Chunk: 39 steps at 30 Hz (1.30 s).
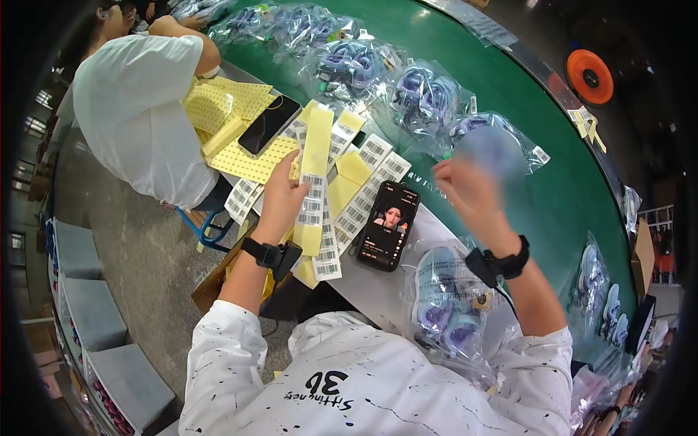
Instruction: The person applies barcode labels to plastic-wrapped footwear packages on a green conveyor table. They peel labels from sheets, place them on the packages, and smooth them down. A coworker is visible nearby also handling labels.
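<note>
My left hand (pixel 280 200) is closed on a yellow-backed strip of barcode labels (pixel 313 200), its thumb on the strip's edge. Over the green surface, my right hand (pixel 469 189) has its fingers curled together. A blurred patch hides part of it, so anything small in its fingertips cannot be made out. Just beyond that hand lies a clear bag with blue-purple sandals (pixel 476 123). Between my hands a lit smartphone (pixel 389 225) rests on more white label strips (pixel 352 218). Below my right wrist sits another bagged pair of sandals (pixel 443 298).
Several bagged sandals (pixel 352 65) line the green work surface (pixel 538 196). A dark phone (pixel 269 127) lies on yellow dotted sheets (pixel 225 105) at the left, beside a co-worker in a white shirt (pixel 138 109). Grey bins (pixel 131 385) stand at lower left; an orange disc (pixel 589 76) is far right.
</note>
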Each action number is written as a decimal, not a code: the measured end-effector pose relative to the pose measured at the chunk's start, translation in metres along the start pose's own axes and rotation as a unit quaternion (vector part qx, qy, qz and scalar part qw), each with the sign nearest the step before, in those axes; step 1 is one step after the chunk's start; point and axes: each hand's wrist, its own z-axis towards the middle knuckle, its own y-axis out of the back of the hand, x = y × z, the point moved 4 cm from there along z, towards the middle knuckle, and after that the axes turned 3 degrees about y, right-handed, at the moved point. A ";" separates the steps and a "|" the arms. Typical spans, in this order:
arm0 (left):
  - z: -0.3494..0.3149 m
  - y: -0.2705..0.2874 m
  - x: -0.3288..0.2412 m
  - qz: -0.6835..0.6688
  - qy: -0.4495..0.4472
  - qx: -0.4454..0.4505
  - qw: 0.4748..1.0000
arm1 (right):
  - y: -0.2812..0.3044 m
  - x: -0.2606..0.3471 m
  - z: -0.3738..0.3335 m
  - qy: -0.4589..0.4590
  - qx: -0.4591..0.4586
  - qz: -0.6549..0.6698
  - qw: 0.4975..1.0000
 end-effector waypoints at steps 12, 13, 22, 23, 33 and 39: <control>-0.079 -0.034 -0.048 0.289 -0.091 -0.007 0.953 | -0.089 -0.037 0.042 -0.015 0.168 -0.126 0.978; -0.080 -0.034 -0.047 0.297 -0.085 -0.008 0.951 | -0.097 -0.044 0.054 -0.023 0.174 -0.130 0.976; -0.057 -0.027 -0.037 0.332 -0.112 0.002 0.937 | -0.134 -0.073 0.087 -0.058 0.201 -0.183 0.961; -0.054 -0.023 -0.036 0.331 -0.124 -0.001 0.936 | -0.137 -0.076 0.086 -0.047 0.200 -0.195 0.959; -0.061 0.028 -0.026 0.205 -0.112 -0.054 0.971 | -0.139 -0.064 0.082 -0.014 0.197 -0.218 0.956; -0.108 0.018 -0.028 0.245 -0.176 0.024 0.953 | -0.148 -0.026 0.058 0.164 0.161 -0.313 0.922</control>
